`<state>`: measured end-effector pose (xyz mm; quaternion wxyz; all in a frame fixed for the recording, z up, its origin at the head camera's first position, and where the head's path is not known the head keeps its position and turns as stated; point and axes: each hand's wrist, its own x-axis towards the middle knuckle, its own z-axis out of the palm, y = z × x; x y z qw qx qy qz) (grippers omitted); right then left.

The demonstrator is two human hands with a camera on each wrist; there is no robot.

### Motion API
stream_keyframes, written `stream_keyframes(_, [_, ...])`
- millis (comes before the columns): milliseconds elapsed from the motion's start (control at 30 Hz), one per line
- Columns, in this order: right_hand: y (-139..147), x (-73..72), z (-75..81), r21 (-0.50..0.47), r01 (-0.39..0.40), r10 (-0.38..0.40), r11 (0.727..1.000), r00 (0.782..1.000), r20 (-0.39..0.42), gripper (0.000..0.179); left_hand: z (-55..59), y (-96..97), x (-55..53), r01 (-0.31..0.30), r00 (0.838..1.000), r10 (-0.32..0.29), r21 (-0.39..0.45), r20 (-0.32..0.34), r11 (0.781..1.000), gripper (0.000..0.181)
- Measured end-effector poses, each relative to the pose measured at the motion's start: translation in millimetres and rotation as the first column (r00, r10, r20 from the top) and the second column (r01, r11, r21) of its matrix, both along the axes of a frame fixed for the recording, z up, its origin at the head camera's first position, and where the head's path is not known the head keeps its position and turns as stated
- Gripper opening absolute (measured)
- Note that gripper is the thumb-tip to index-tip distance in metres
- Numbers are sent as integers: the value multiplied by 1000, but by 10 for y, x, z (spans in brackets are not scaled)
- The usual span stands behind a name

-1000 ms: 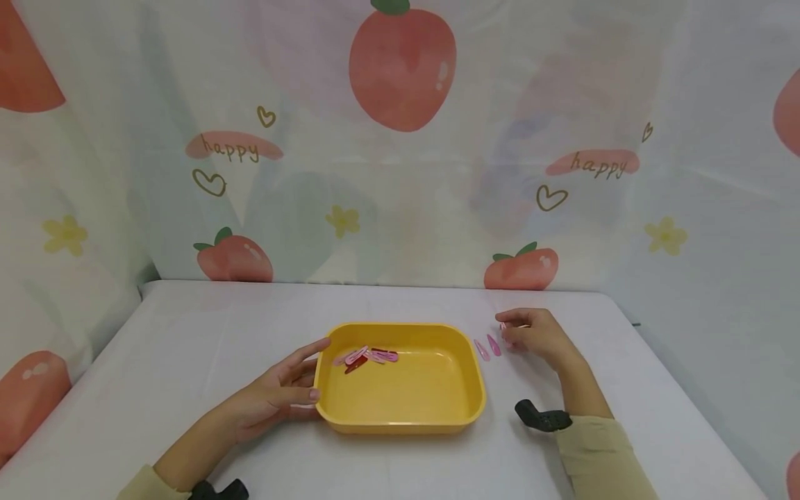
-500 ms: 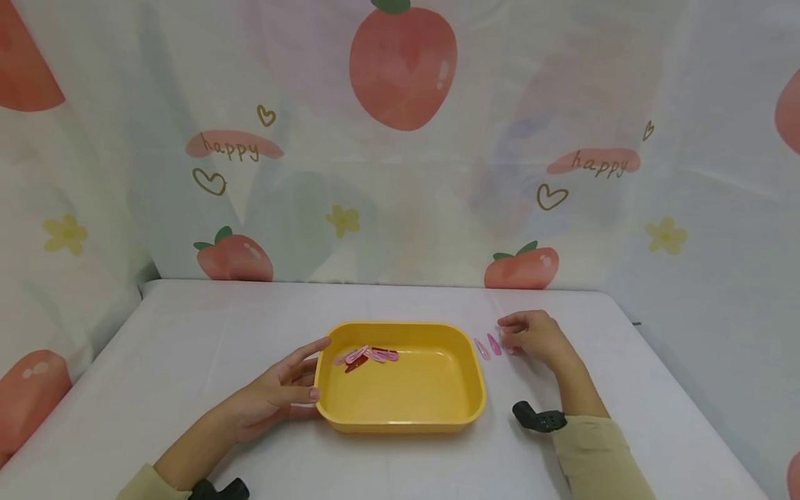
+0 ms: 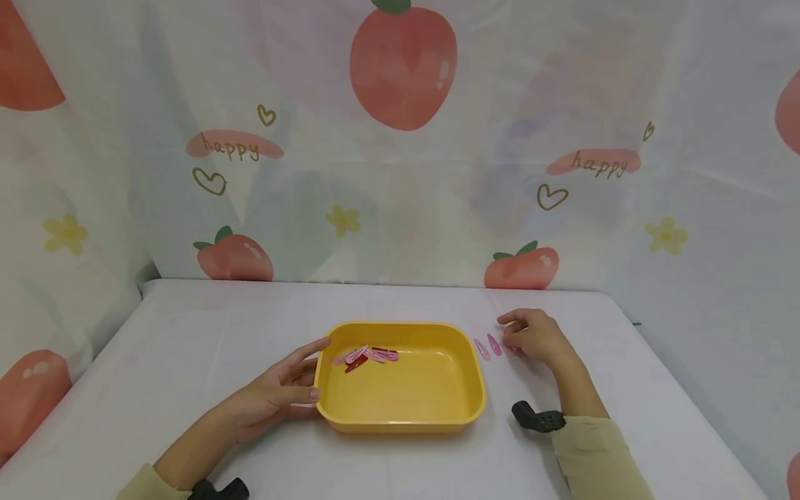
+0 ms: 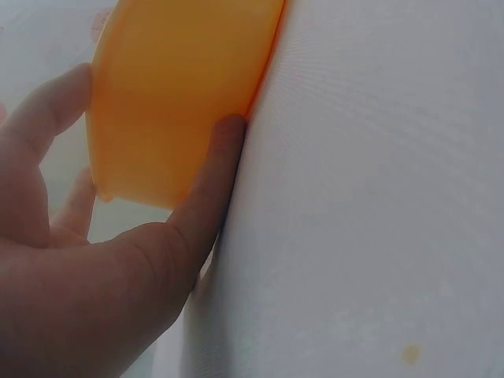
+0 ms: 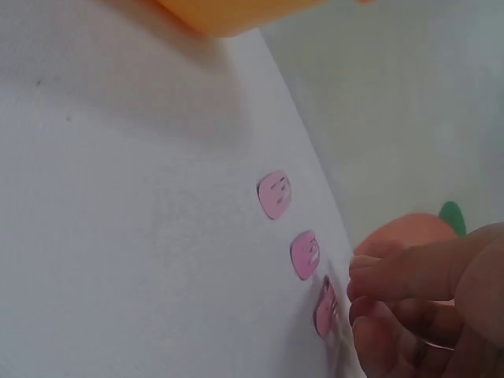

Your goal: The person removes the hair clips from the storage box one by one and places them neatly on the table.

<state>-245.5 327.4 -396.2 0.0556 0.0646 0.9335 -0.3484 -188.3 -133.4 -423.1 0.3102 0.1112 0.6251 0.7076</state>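
Right hand (image 3: 534,335) above a row of hair clips; left hand (image 3: 275,397) at the yellow tray (image 3: 412,396). A second ago a bit of pink showed raised at the right fingertips; it is no longer seen there, and pink now shows low under the fingers, at the tabletop (image 3: 400,465). The tray, its contents and the left hand are unchanged over the same interval.

The row lies between tray and right hand: the first pink clip (image 3: 482,349) nearest the tray, the second pink clip (image 3: 494,344) just beside it, and the third pink clip (image 5: 324,309), narrower in outline in the right wrist view, close to the fingertips. Whether the right grip pinches anything cannot be told; the fingers are bent and hide part of the spot. The left grip holds the tray's left end, fingers spread along its rim and outer side.

Inside the tray, pink and red clips (image 3: 357,364) lie grouped toward the far left. The change appears to concern the row alone: handling seems centred on the third clip, with the tray's share of the work, as judged here, no further along.
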Motion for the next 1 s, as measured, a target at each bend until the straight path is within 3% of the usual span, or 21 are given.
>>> stream_keyframes(100, [-28,7,50,-14,-31,31,999,999,-44,35,-3,-5,1,0,1000,0,2,-2,1000,80])
stream_keyframes(300, [-165,45,213,-148,-111,90,983,986,-143,34,-8,-12,0,-1,1000,1,-1,-4,1000,80])
stream_keyframes(433, [-313,98,321,-223,-182,137,958,970,-203,33,-9,-14,2,-5,1000,5,-5,-1,1000,80])
stream_keyframes(567, [-471,148,390,-305,-262,189,916,950,-247,31,-9,-14,5,-6,1000,7,-6,1,1000,79])
stream_keyframes(733, [-729,192,405,-380,-324,249,866,940,-233,29,-9,-17,4,6,1000,-6,7,-2,1000,80])
stream_keyframes(1000, [-1202,254,247,-416,-389,346,822,921,-176,29,-7,-9,-12,2,1000,-2,1,1,1000,80])
